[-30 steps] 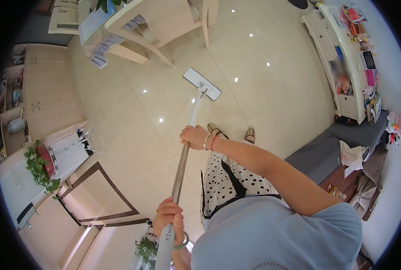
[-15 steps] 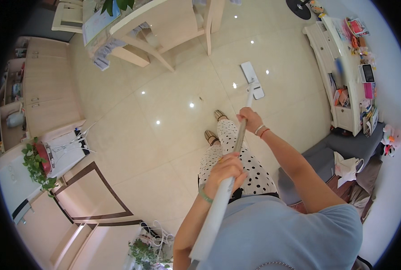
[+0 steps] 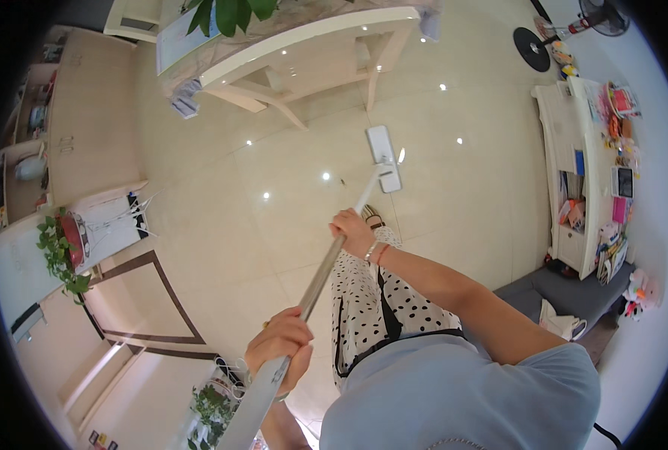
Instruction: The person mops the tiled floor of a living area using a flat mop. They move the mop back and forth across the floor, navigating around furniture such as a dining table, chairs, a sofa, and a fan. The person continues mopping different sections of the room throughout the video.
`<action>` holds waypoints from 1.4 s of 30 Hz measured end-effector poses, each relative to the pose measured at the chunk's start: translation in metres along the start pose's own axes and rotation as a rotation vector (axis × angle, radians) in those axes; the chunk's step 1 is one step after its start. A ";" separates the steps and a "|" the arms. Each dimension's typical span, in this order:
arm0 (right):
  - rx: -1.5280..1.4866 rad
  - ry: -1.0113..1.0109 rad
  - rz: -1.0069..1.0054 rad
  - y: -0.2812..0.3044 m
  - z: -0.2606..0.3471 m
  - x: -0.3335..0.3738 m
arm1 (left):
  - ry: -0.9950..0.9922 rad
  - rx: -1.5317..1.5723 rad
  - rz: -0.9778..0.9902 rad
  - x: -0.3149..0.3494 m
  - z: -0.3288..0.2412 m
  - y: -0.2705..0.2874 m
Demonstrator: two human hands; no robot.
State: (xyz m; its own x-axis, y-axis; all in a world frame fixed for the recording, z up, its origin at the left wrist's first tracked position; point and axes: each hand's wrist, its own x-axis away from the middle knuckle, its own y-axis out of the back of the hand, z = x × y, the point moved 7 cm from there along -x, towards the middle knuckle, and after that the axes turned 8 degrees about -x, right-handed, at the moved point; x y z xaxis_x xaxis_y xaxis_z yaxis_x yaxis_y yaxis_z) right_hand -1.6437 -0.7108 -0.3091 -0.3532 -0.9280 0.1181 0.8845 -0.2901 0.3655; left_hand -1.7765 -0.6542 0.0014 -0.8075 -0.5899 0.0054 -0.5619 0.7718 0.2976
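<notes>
A flat mop with a white rectangular head (image 3: 392, 180) and a long pale pole lies in front of my feet, its head resting on the glossy tiled floor (image 3: 289, 225). The pole slants from the head down to the lower left. My left hand (image 3: 281, 343) is wrapped round its thick upper part, beside my hip. Farther down the pole, my right hand (image 3: 353, 231) grips it, arm stretched across my body. A tiny dark speck (image 3: 342, 181) sits on the tiles left of the mop head; what it is, I cannot make out.
A cream table (image 3: 311, 41) with legs stands ahead. A standing fan (image 3: 533, 49) and a white cabinet (image 3: 566, 187) line the right side, near a grey bench (image 3: 525, 292). Wooden cupboards (image 3: 86, 120) and a potted plant (image 3: 64, 255) are on the left.
The mop head has moved left across the floor. Both hands have swung left with the pole, the left one farther from my body. My view has shifted a little.
</notes>
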 end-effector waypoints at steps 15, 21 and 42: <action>0.131 0.137 0.101 0.019 -0.017 -0.192 | -0.140 -0.114 -0.392 -0.076 0.070 -0.021; 0.197 0.092 0.156 -0.016 -0.032 -0.173 | -0.077 -0.062 -0.474 -0.027 0.091 -0.013; 0.149 -0.009 0.513 -0.271 0.087 0.096 | 0.297 0.032 -0.568 0.294 0.060 0.131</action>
State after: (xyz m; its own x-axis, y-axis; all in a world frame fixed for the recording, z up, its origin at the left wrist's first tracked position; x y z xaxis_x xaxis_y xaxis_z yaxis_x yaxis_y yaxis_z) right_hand -1.9437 -0.7006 -0.3162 0.1098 -0.9397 0.3238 0.8915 0.2372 0.3860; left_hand -2.0983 -0.7119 -0.0149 -0.3005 -0.9461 0.1210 -0.8964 0.3235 0.3029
